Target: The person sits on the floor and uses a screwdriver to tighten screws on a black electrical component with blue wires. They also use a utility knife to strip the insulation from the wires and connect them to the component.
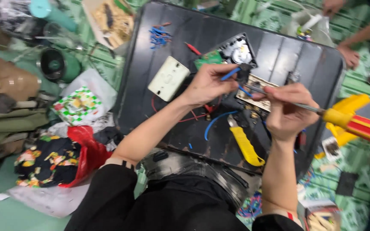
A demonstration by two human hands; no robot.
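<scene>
left hand (pixel 208 83) fingers pinched on blue wire (pixel 230 74) beside small black part (pixel 243 72), above black tray (pixel 279 51); right hand (pixel 285 113) fist clamped round screwdriver (pixel 356 124) with yellow-red handle, shaft tip reaching black part; cream switch plate (pixel 168 78) left of hands on tray; yellow-handled pliers (pixel 246 145) lie on tray below hands

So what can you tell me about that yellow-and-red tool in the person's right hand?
The screwdriver has a thick yellow handle with red stripes, plastic by its look, and a thin grey metal shaft. It lies almost level, handle out to the right, shaft running left toward the small black part pinched in the left hand. The right hand holds it by the shaft.
</scene>
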